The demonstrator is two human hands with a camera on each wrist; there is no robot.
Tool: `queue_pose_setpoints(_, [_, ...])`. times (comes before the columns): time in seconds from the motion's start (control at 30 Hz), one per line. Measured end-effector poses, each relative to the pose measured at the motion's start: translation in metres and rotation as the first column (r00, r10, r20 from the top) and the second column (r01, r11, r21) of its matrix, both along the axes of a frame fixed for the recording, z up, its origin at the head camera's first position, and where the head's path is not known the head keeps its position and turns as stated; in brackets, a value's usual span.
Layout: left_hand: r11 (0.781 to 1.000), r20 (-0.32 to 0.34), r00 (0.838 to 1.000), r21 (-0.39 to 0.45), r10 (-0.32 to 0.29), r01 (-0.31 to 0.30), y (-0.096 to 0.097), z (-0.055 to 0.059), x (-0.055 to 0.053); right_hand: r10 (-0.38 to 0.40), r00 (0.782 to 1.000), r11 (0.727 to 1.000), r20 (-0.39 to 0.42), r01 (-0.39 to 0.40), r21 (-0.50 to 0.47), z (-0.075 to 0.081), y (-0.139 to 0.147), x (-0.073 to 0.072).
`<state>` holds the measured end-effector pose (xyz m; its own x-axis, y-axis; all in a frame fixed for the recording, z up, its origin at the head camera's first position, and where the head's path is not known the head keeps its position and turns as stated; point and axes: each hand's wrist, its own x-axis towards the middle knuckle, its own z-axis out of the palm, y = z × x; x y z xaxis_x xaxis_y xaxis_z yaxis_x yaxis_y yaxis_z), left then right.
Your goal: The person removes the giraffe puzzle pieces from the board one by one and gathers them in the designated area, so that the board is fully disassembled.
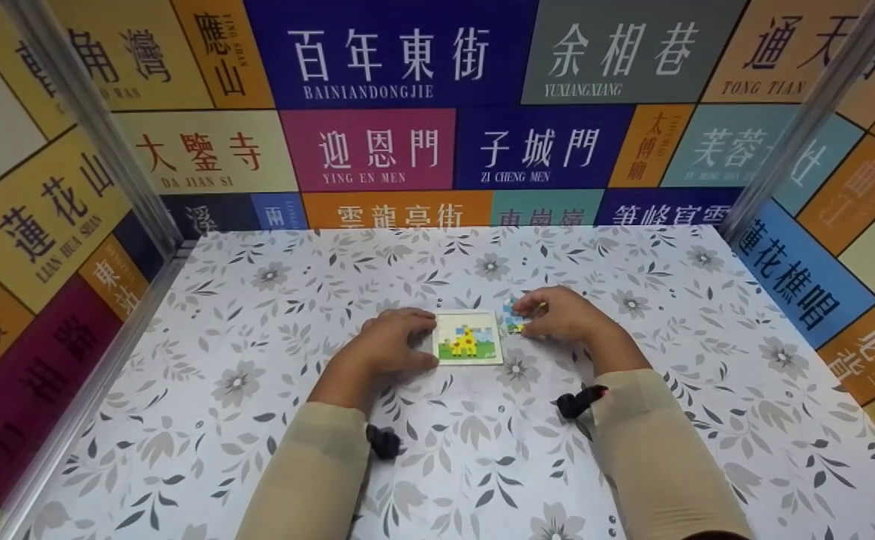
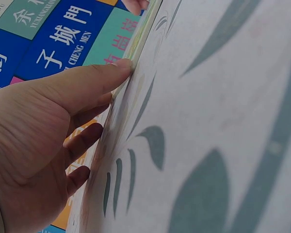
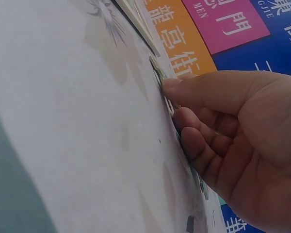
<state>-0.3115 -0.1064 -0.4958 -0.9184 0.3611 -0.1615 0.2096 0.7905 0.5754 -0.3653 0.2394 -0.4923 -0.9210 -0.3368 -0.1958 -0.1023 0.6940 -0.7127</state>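
Observation:
A small square jigsaw puzzle board (image 1: 474, 358) with a pale frame lies on the table. Its picture shows a yellow giraffe on green grass; the upper part is plain and pale. Along the board's left edge rests my left hand (image 1: 392, 341), thumb at the near corner and fingers toward the far one. To the right of the board, my right hand (image 1: 561, 315) pinches a puzzle piece (image 3: 157, 70) low at the table surface. Blue and yellow loose pieces (image 1: 512, 322) show beside its fingertips, partly covered by them. Both wrist views see the work nearly edge-on.
The table (image 1: 257, 450) has a white cover with grey flowers and leaves. Behind it and at both sides stand panels (image 1: 392, 56) of coloured blocks with printed characters. Small black devices (image 1: 385, 442) sit at both sleeve cuffs.

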Motion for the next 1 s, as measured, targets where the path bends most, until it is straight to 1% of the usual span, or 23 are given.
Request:
queue_pose_setpoints(0.23, [1.000,0.001,1.000,0.002,0.010,-0.010,0.001,0.000,0.001,-0.012,1.000,0.999,0.025,0.011,0.035,0.001,-0.001,-0.002])
queue_pose_setpoints(0.33, [1.000,-0.005,1.000,0.004,0.014,-0.014,0.001,0.000,0.001,-0.010,1.000,0.999,0.023,0.009,0.047,0.001,-0.001,-0.003])
queue_pose_setpoints(0.47, [1.000,-0.040,0.999,-0.017,-0.021,0.020,0.001,0.000,0.000,-0.005,1.000,0.998,0.008,0.005,0.055,0.001,-0.001,-0.004])
queue_pose_setpoints(0.57, [0.998,-0.058,0.997,-0.033,-0.047,0.045,0.000,0.000,-0.001,-0.017,1.000,0.999,0.011,0.016,0.040,0.003,-0.004,-0.003])
queue_pose_setpoints(0.67, [0.999,-0.046,0.998,-0.032,-0.045,0.043,-0.001,0.001,-0.001,-0.042,0.999,0.999,0.026,0.042,0.012,0.006,-0.011,-0.002])
queue_pose_setpoints(0.77, [0.999,-0.034,0.998,-0.026,-0.044,0.043,-0.002,0.001,-0.002,-0.012,1.000,1.000,0.018,0.012,-0.003,0.012,-0.021,0.000])
queue_pose_setpoints(0.83, [0.999,-0.027,0.999,-0.024,-0.043,0.043,-0.002,0.000,-0.002,0.028,1.000,1.000,0.009,-0.028,-0.006,0.015,-0.028,0.002])
queue_pose_setpoints(1.0, [0.999,-0.030,0.998,-0.020,-0.046,0.045,-0.002,0.000,-0.003,0.107,0.994,0.994,0.017,-0.108,0.036,0.025,-0.047,0.009])
